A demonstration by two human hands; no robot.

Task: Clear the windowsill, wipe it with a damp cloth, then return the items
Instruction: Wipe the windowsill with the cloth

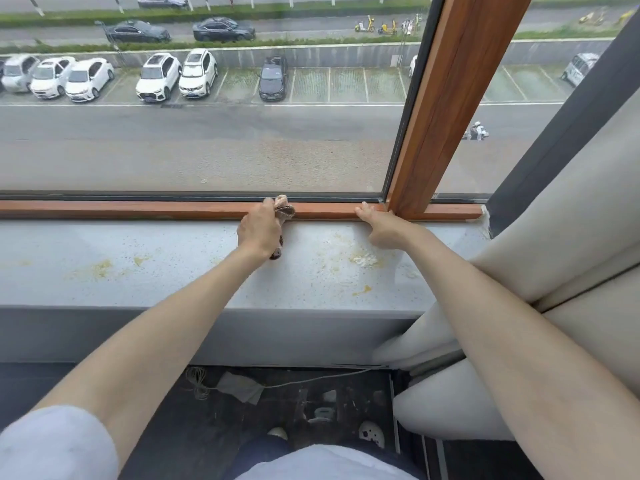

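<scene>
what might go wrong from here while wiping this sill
The cloth in the left hand is up at the wooden rail, so the yellow stains on the windowsill could get missed or smeared. The loose cord lying below might catch a foot when stepping along.

cars (159,76) parked in row outside; grey road (207,140) ran nearer. scooters (364,25) stood on far verge. wooden mullion (446,109) rose right of centre. beige curtain (588,209) hung at right. cord (311,380) lay on dark floor (166,427).
</scene>
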